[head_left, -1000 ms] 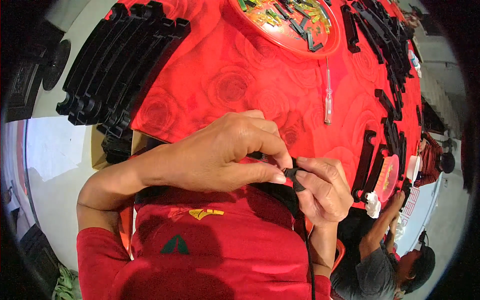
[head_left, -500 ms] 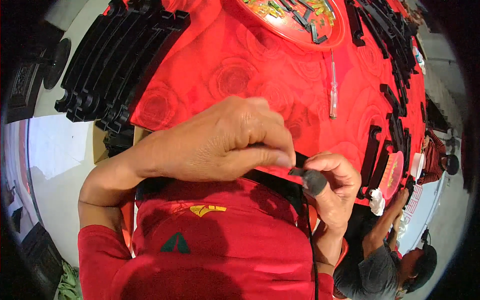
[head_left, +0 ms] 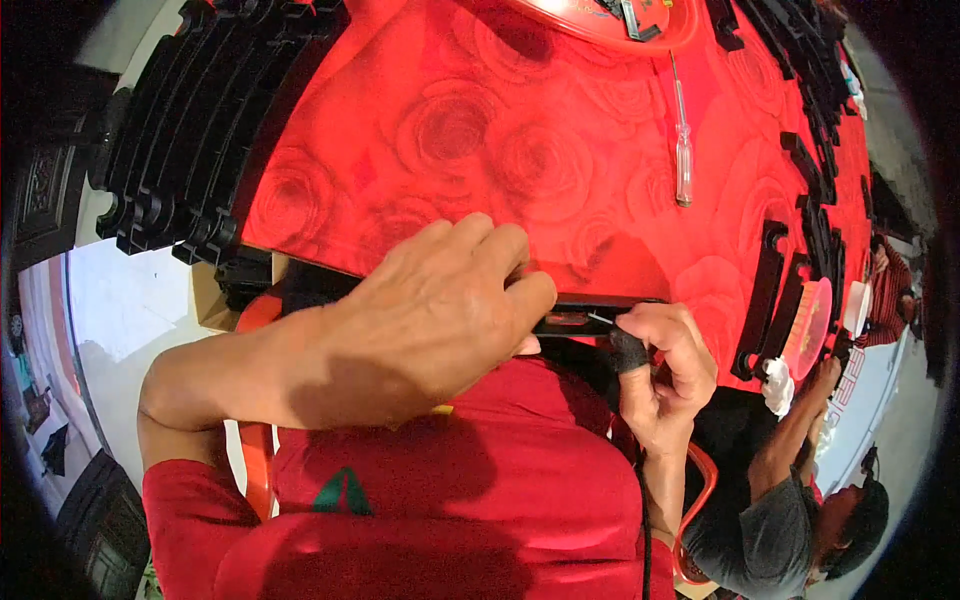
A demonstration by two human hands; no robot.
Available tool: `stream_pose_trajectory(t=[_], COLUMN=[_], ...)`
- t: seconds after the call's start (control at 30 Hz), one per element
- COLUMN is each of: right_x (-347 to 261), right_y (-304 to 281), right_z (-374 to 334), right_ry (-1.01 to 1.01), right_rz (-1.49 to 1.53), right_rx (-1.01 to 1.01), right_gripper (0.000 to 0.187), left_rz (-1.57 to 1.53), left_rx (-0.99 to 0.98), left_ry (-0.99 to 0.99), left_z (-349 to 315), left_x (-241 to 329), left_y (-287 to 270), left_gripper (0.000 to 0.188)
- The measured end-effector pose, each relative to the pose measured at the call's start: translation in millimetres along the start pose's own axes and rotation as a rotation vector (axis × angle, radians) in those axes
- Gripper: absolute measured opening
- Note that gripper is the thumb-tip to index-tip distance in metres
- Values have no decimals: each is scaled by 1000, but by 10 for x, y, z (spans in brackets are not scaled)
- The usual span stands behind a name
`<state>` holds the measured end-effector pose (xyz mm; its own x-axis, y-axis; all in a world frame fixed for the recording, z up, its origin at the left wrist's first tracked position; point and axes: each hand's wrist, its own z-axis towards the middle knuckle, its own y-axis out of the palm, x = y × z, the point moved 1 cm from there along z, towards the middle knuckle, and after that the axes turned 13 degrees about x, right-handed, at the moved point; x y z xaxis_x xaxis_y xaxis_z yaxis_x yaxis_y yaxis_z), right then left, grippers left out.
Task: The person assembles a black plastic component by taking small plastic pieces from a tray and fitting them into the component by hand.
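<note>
A long black plastic bar [head_left: 640,302] lies level between my hands at the table's near edge. In its slot sits a small reddish, shiny piece [head_left: 567,320], with a thin pale pin-like sliver beside it. My left hand [head_left: 440,305] is closed around the bar's left part, its fingers curled and hiding that end. Black wrapping covers the thumb of my right hand [head_left: 665,365], which pinches the bar near the sliver. A screwdriver [head_left: 683,165] with a clear handle lies on the table, beyond my right hand.
A red tray [head_left: 675,35] with small pieces stands at the far side of the red tablecloth [head_left: 370,190]. Long black bars [head_left: 200,120] are stacked at left; more [head_left: 765,285] lie at right, near a pink dish [head_left: 812,315] and white tissue [head_left: 778,385]. A co-worker [head_left: 765,530] sits at right.
My left hand has turned over the bar and come nearer my body. The bar now lies level, showing its slot and the reddish piece. The view has shifted, so the tray sits higher.
</note>
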<state>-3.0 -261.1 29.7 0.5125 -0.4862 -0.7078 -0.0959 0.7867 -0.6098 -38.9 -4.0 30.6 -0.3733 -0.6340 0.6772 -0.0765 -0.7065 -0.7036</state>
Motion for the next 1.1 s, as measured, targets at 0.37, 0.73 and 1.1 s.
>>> stream_pose_trajectory(t=[0.37,0.73,1.1], right_x=[3,-350,-461], right_y=[-112,-383,-381], right_z=[-124,55,256], right_ry=[16,115,181], right_rz=[82,-31,-109], right_rx=[69,-37,-71], right_gripper=[18,25,25], left_rz=[-433,-693,-601], left_rx=[-280,-284,-6], left_ry=[-269,-451,-279], left_z=[147,239,302], left_x=[2,44,31], left_y=[-30,146,202], left_gripper=[40,34,34])
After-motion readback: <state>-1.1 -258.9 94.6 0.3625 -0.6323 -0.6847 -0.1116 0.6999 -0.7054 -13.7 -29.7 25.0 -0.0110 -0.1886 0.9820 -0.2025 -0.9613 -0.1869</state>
